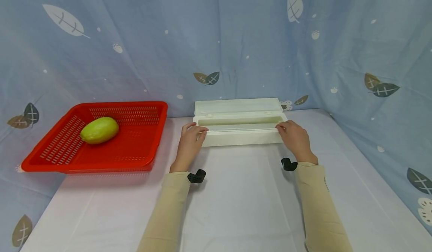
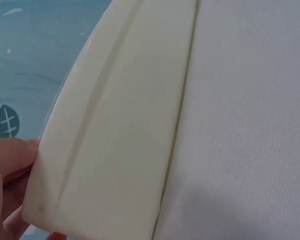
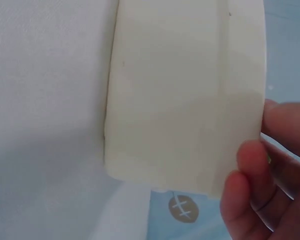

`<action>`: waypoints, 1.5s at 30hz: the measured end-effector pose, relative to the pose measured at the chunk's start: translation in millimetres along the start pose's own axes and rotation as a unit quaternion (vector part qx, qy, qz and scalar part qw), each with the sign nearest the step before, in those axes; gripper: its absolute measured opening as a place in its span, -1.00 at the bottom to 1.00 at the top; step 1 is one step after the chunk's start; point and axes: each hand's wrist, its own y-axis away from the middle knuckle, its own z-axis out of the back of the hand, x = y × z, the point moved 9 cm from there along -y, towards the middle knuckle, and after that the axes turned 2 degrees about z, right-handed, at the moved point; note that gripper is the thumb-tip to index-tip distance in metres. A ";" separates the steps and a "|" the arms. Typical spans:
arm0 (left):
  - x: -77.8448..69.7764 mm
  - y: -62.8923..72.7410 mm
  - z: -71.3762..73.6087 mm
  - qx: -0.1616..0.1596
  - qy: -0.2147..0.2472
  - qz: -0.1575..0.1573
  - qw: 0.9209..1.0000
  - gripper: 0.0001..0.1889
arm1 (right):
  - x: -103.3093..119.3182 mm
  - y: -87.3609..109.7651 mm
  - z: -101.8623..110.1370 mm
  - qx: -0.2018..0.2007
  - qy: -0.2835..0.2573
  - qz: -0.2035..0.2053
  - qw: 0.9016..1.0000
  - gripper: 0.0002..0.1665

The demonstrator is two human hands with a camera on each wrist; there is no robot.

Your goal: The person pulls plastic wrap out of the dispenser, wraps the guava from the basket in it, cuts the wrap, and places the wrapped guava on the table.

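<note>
A long white box [image 1: 241, 137] lies across the far part of the table, its hinged lid [image 1: 236, 105] raised at the back. Along its front upper edge runs a glossy pale strip [image 1: 241, 127]. My left hand [image 1: 189, 145] grips the box's front left corner, thumb near the top edge. At the opposite end my right hand [image 1: 297, 139] holds the front right corner with thumb and curled fingers. The right wrist view shows those fingertips [image 3: 252, 160] against the box's end. In the left wrist view, part of the left hand is cut off by the frame.
On the left stands a red plastic basket [image 1: 153, 132] with slotted walls. A yellow-green oval fruit [image 1: 99, 130] lies in it. White cloth [image 1: 236, 195] covers the table, and a blue leaf-patterned curtain [image 1: 236, 38] hangs right behind the box.
</note>
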 end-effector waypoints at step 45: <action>-10.3 -3.6 17.3 -0.045 0.001 0.019 0.999 -0.80 | -6.7 0.5 12.9 -0.056 -0.021 -0.013 0.998 -0.76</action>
